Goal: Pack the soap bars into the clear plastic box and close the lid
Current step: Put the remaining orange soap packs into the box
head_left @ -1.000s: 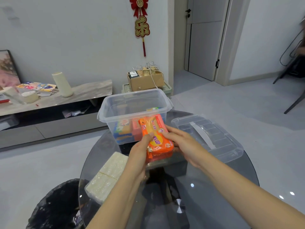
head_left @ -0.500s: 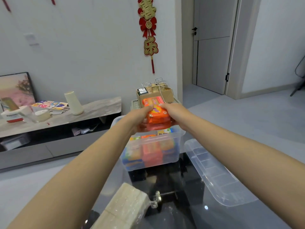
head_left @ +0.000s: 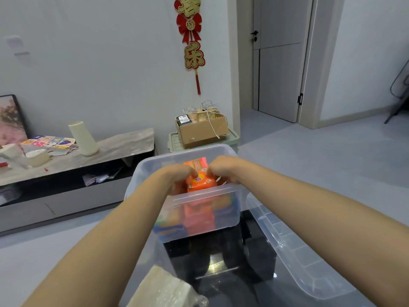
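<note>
head view: orange soap pack (head_left: 200, 180) is clamped between left hand (head_left: 174, 177) and right hand (head_left: 223, 168) inside clear box (head_left: 199, 218).

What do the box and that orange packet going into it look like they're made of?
The box looks like clear, slightly frosted plastic: the packs inside show blurred through its wall. The orange packet seems wrapped in glossy printed film, probably plastic, judging by its shine and crinkles. The soap itself is hidden.
</note>
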